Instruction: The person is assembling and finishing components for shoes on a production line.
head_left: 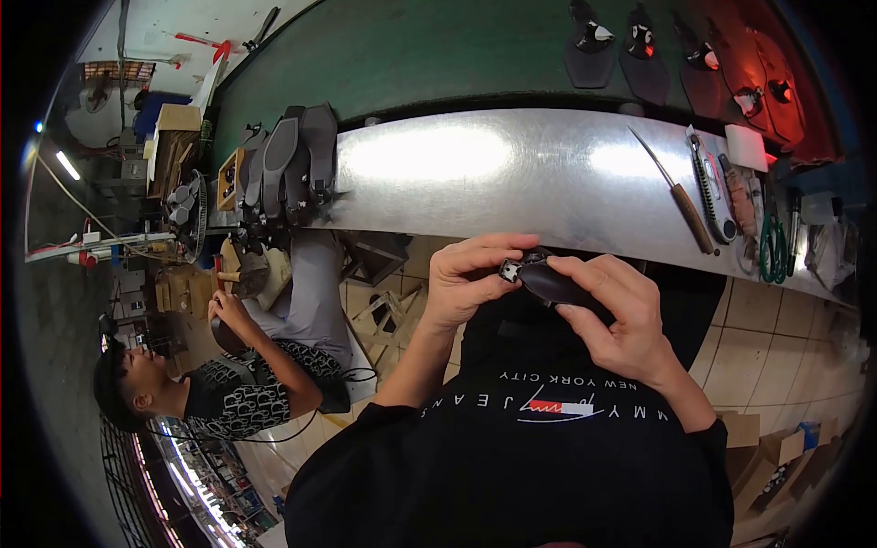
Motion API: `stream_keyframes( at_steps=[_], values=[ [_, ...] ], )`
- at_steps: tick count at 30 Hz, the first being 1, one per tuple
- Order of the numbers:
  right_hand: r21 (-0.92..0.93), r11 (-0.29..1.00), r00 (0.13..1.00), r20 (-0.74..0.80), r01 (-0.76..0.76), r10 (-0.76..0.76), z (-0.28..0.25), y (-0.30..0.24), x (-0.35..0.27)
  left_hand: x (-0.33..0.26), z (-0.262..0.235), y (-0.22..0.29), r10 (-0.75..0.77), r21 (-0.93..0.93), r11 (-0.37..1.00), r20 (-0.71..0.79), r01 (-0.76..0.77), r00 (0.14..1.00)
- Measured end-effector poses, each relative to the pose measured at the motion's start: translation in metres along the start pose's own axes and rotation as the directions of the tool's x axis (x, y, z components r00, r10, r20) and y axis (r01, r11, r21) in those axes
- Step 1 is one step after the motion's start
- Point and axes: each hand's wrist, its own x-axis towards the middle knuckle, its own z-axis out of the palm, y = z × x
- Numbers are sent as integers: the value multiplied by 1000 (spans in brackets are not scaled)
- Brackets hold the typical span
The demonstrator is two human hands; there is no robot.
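Observation:
Close to my chest, just off the near edge of the metal worktop (475,196), both my hands hold a dark brown sandal (562,287). Its smooth sole points toward my right hand. A black strap with a whitish patch shows at the end by my left hand. My left hand (457,279) pinches the strap end between thumb and fingers. My right hand (621,310) is closed round the other end of the sole, with the thumb below and fingers above. Parts of the sandal are hidden behind the fingers.
Right on the worktop lie an awl (685,206), a utility knife (709,187) and green-handled scissors (774,239). Dark soles (281,160) stand stacked at left. Beyond, sandals (591,55) rest on a green belt (438,50), some under red light. A co-worker (247,384) sits left.

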Motion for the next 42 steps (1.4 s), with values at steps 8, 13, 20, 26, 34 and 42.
stream_keyframes(
  at_steps=[8, 13, 20, 26, 34, 42],
  values=[
    [5, 999, 998, -47, 36, -36, 4, 7, -5, -2, 0, -1, 35, 54, 998, 52, -38, 998],
    [-89, 993, 994, -59, 82, -88, 4, 5, -6, 2, 3, 4, 105, 71, 991, 124, -114, 987],
    [-159, 982, 994, -7, 106, -108, 3, 2, -9, 3, 7, 17, 47, 210, 973, 211, -92, 976],
    [-128, 991, 998, 60, 37, -29, 0, 2, -7, 2, 7, 21, 1, 350, 933, 245, -89, 969],
    [88, 972, 973, -56, -218, 224, 12, 17, -14, 1, 20, 16, -335, 42, 942, 49, 333, 941],
    [-95, 986, 990, 24, -136, 139, 9, 18, -15, -1, 29, 16, -392, -2, 920, -23, 392, 920]
  ],
)
